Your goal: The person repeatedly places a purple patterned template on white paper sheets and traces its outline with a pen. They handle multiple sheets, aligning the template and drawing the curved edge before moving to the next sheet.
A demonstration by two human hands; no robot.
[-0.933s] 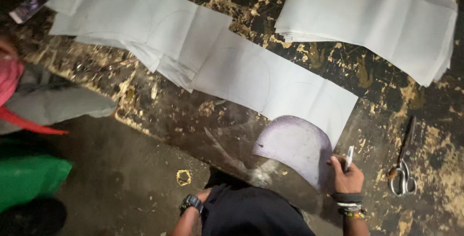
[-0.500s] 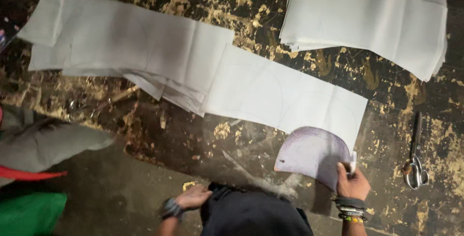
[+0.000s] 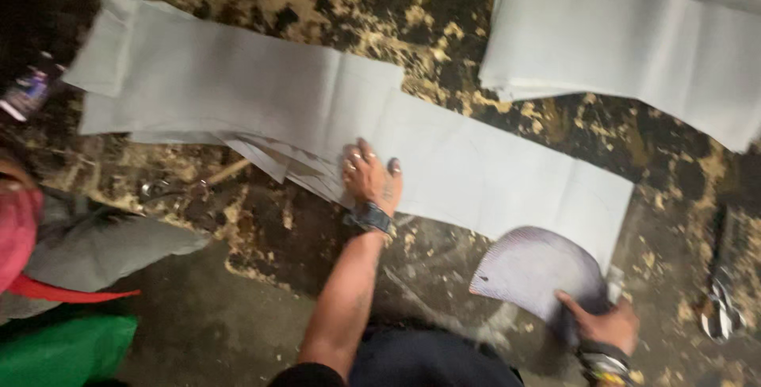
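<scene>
1. Your left hand (image 3: 370,177) lies flat, fingers spread, pressed on the long white fabric sheet (image 3: 491,177) spread across the worn, paint-flecked table (image 3: 269,221)
2. Your right hand (image 3: 606,325) pins the curved grey pattern piece (image 3: 533,270) by its lower edge, fingers closed on it; the piece overlaps the sheet's near right corner
3. Pattern piece sits well right of your left hand
4. A second white fabric stack (image 3: 634,46) lies at the far right; scissors (image 3: 720,308) rest at the right edge, blurred
5. No containers visible
</scene>
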